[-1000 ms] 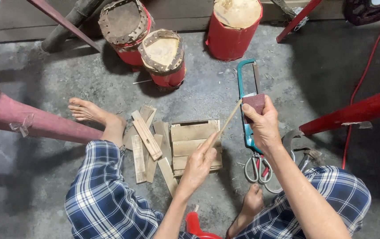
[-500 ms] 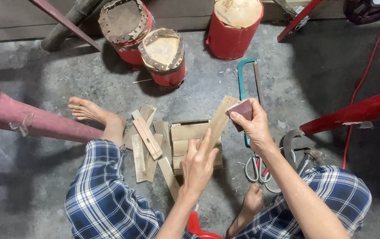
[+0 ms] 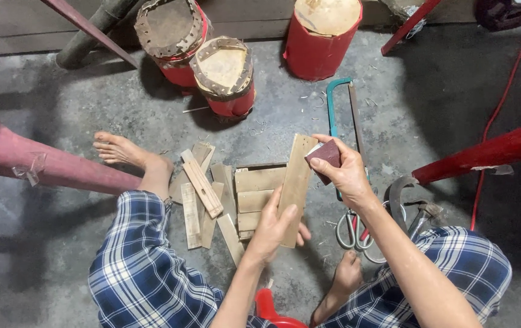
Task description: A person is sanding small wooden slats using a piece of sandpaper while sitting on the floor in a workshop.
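My left hand [image 3: 275, 228] grips the lower end of a flat wooden slat [image 3: 295, 182], holding it up above a pile of similar wooden pieces [image 3: 224, 194] on the concrete floor. My right hand [image 3: 348, 173] holds a small dark red sanding block [image 3: 325, 155] against the upper right edge of the slat. Both of my legs in blue checked trousers frame the pile, with bare feet on the floor.
A teal-framed hacksaw [image 3: 340, 115] lies beyond my right hand. Scissors [image 3: 354, 228] and a hammer [image 3: 421, 215] lie at right. Three red drums [image 3: 227, 76] stand at the back. Red bars [image 3: 491, 149] cross at right, a pink beam [image 3: 48, 164] at left.
The slat has turned from edge-on to flat and come nearer. My left hand has taken hold of its lower end, and my right hand has brought the block onto its upper edge.
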